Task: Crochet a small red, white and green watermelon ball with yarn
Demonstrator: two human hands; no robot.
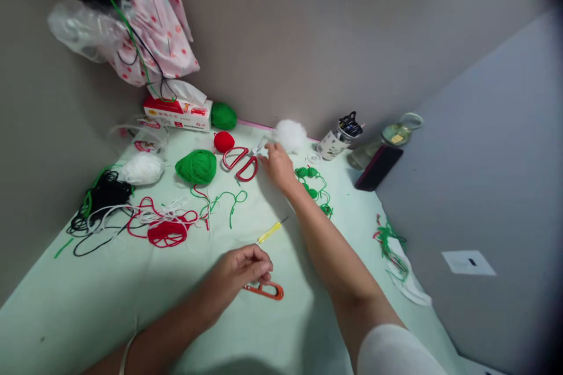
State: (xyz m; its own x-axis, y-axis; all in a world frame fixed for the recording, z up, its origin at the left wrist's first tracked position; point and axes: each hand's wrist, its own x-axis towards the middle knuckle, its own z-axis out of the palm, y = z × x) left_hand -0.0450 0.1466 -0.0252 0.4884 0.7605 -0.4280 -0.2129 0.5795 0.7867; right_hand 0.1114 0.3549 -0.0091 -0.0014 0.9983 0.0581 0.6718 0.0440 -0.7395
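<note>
My left hand [250,265] is low over the table with its fingers curled together; whatever they may hold is hidden. Partly under it lies an orange-handled tool [276,291]. A yellow-handled hook [269,232] rests just beyond. My right hand [278,167] is stretched out far forward, fingers bent down between red-handled scissors [247,169] and a clump of white stuffing [290,135]. Its fingertips are close to the scissor blades, and I cannot make out what they grip. Small green crocheted balls [312,172] on yarn lie right of my right forearm.
Green yarn [196,167], white yarn [143,169], red yarn [168,232] and tangled black yarn [108,193] spread at left. A tissue box [189,116] stands behind. A pen cup [333,144], bottle [365,155] and phone [379,168] stand by the right wall.
</note>
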